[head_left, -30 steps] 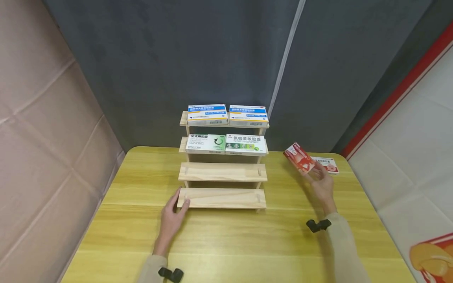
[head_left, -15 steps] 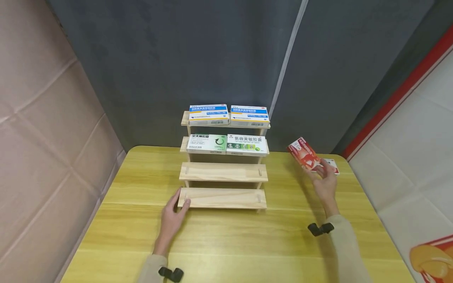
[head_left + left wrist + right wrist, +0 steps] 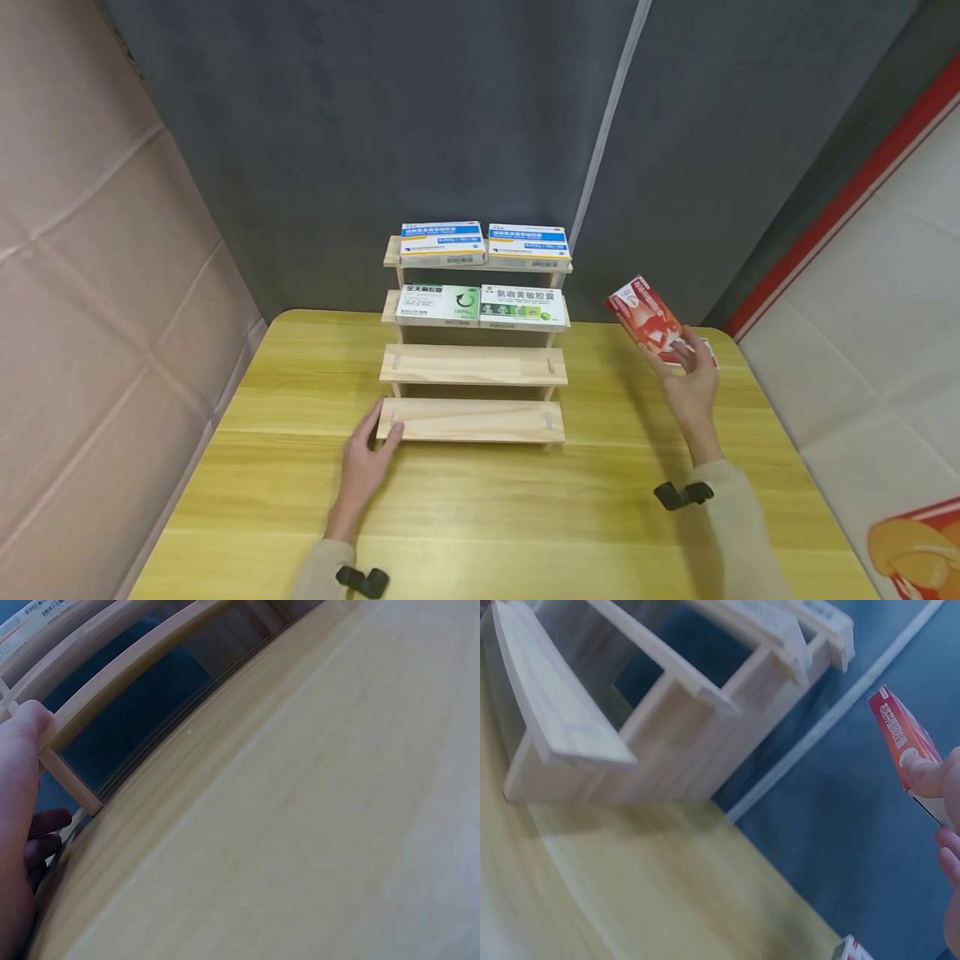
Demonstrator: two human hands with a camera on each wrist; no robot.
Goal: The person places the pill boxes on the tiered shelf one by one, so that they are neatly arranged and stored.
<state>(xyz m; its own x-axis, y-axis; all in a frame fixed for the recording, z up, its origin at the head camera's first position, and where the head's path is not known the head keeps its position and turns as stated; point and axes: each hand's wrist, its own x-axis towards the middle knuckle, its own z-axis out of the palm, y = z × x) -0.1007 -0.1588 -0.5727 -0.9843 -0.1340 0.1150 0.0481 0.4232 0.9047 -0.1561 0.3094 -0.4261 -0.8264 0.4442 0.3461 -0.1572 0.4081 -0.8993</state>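
My right hand [image 3: 692, 396] holds a red medicine box [image 3: 643, 310] at its lower right end, tilted and raised over the table. In the right wrist view the thumb presses on the face of this red box [image 3: 896, 735]. Partly covered by that hand, a white-and-red medicine box [image 3: 712, 357] lies on the table. At the rack's lower left corner, my left hand [image 3: 362, 467] grips the stepped wooden rack [image 3: 472, 421]. Its thumb rests on the lowest step in the left wrist view, and its fingers [image 3: 49, 821] curl beside the rack's leg.
Two blue-and-white boxes [image 3: 444, 243] occupy the top step. Below them sit a green-and-white box [image 3: 437, 304] and a white box with green print [image 3: 522, 306]. The two lower steps show bare wood. A dark grey partition [image 3: 337, 167] rises behind the yellow wooden table [image 3: 480, 517].
The red box has risen and shifted slightly right in my right hand, now covering more of the white-and-red box. My left hand has stayed on the rack.
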